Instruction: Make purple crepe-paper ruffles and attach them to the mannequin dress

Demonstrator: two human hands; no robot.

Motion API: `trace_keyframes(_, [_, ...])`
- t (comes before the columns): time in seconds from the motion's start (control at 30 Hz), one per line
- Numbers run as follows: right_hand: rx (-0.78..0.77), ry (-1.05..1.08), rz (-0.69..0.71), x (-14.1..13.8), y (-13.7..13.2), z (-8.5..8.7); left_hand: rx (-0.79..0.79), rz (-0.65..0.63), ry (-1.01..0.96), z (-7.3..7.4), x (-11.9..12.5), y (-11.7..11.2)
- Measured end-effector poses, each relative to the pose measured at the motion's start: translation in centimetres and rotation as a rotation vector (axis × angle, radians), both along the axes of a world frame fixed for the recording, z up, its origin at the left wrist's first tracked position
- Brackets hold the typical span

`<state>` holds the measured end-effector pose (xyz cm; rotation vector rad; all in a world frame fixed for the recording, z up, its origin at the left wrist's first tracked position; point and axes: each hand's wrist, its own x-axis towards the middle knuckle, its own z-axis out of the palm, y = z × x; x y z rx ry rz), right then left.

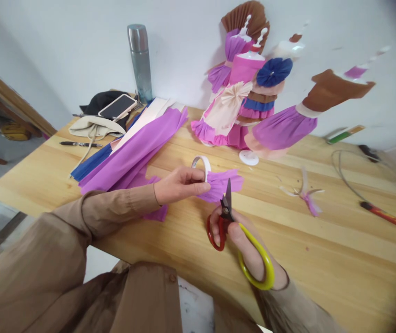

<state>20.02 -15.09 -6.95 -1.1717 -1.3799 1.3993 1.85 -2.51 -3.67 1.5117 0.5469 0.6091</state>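
Note:
My left hand [187, 184] pinches a short gathered strip of purple crepe paper [234, 179] between thumb and fingers. A white ring, which looks like a roll of tape [202, 163], stands at the fingertips of that hand, partly hidden by them. My right hand [248, 245] grips scissors [226, 208] with one red and one yellow handle loop. Their dark blades point up and away, close to the purple strip; whether they touch it I cannot tell. Larger purple crepe paper [138, 148] lies to the left, partly under my left forearm.
Dress forms in crepe-paper outfits [246, 69] stand along the wall. At the back left are a steel flask [140, 64], a phone [117, 106], a pouch [95, 126] and a pen [80, 144]. Paper scraps [307, 196] and a red-handled corded tool [385, 215] lie on the right.

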Motion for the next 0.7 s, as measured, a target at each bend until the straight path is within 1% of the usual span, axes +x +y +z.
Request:
trace_keyframes(0.13, [0.038,0.01,-0.028,-0.08,-0.1,0.0,-0.013,-0.002,-0.01,-0.23,0.02,0.01])
trace_keyframes(0.27, [0.022,0.009,-0.03,-0.04,-0.18,-0.12,-0.034,0.054,-0.085,-0.44,0.03,0.09])
trace_keyframes(0.37, [-0.003,-0.007,-0.01,0.16,-0.2,-0.24,-0.044,0.072,-0.097,-0.47,0.02,0.19])
trace_keyframes(0.5, [0.007,-0.054,0.024,0.34,-0.13,-0.14,-0.054,0.017,-0.06,-0.22,-0.08,0.17])
trace_keyframes(0.6, [0.031,-0.057,0.006,0.35,-0.16,0.05,-0.05,-0.028,-0.033,-0.08,-0.12,0.08])
trace_keyframes(0.7, [0.041,-0.062,-0.02,0.39,-0.3,0.04,-0.068,-0.014,-0.039,-0.34,-0.05,0.08])
